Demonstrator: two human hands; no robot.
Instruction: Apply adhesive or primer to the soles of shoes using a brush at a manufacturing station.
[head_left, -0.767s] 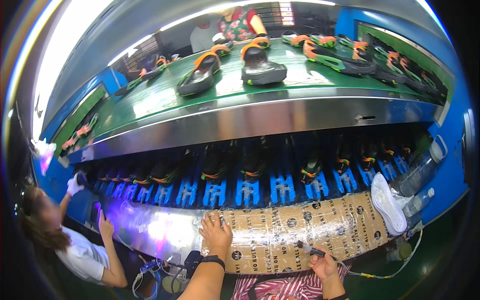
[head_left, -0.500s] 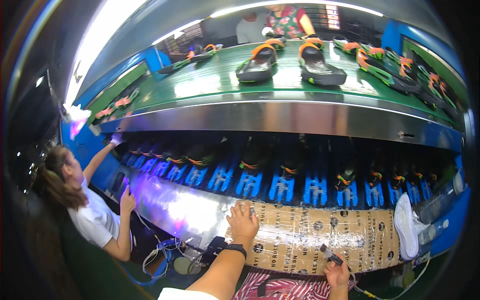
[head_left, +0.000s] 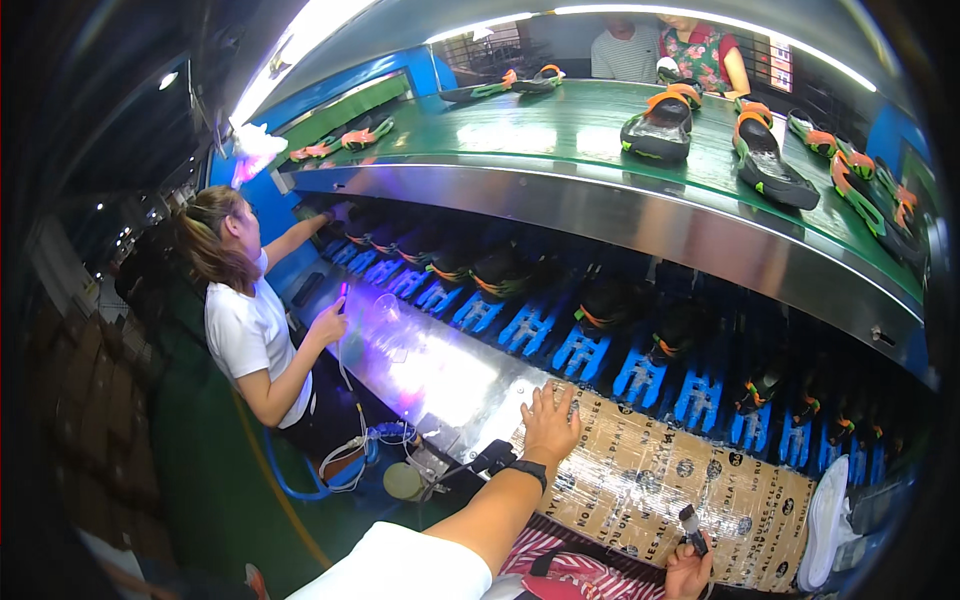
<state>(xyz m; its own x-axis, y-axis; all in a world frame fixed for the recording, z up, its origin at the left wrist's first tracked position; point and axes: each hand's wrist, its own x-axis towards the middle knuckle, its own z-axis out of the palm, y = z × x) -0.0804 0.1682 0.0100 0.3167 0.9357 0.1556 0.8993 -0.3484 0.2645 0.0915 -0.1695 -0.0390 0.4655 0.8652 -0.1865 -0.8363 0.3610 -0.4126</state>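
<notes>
My left hand (head_left: pixel 551 425) lies with fingers spread on the upper left corner of a printed brown cardboard sheet (head_left: pixel 640 490) under clear plastic. A dark band circles that wrist. Low on the right, my right hand (head_left: pixel 688 570) is closed around a small brush (head_left: pixel 690 524) with a dark handle, its bristles pointing up over the cardboard. Beyond the sheet, blue slotted holders (head_left: pixel 640 375) run in a row, with dark shoe parts with orange trim (head_left: pixel 600 305) at several of them.
A green conveyor belt (head_left: pixel 560 128) above carries shoe bottoms and straps. To the left, a co-worker (head_left: pixel 250 310) holds a tool with a pink glow by a metal counter (head_left: pixel 440 365). A white sole (head_left: pixel 824 520) stands at the cardboard's right end. Cables and a jar (head_left: pixel 403 481) are left of my arm.
The view has swung to the left and tilted, so the scene sits further right. My left hand stays spread on the cardboard; my right hand still grips the brush.
</notes>
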